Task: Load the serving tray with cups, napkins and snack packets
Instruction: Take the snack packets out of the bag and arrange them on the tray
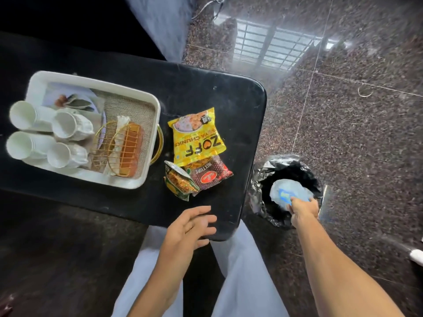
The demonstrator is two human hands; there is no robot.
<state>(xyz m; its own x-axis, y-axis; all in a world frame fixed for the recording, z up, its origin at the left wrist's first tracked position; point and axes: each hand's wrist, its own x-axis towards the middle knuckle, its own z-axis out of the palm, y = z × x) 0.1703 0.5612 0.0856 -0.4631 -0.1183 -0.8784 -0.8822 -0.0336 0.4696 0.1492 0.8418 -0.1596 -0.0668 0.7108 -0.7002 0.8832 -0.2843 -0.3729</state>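
Note:
A white serving tray [96, 84] sits on the left of the black table [206, 88]. In it lie stacks of white paper cups [25, 131] on their sides and a gold wire napkin holder [123, 147]. Three snack packets lie right of the tray: a yellow one [196, 136], a maroon one [209, 173] and a green one [180, 181]. My left hand [190, 227] hovers open over the table's near edge. My right hand [303, 209] reaches over the bin and pinches a crumpled clear plastic wrapper [288, 191].
A small bin with a black liner [270, 177] stands on the speckled granite floor [343, 133] just right of the table. My legs in light trousers [240, 282] are below the table's near edge. Light fabric [164, 24] hangs beyond the table.

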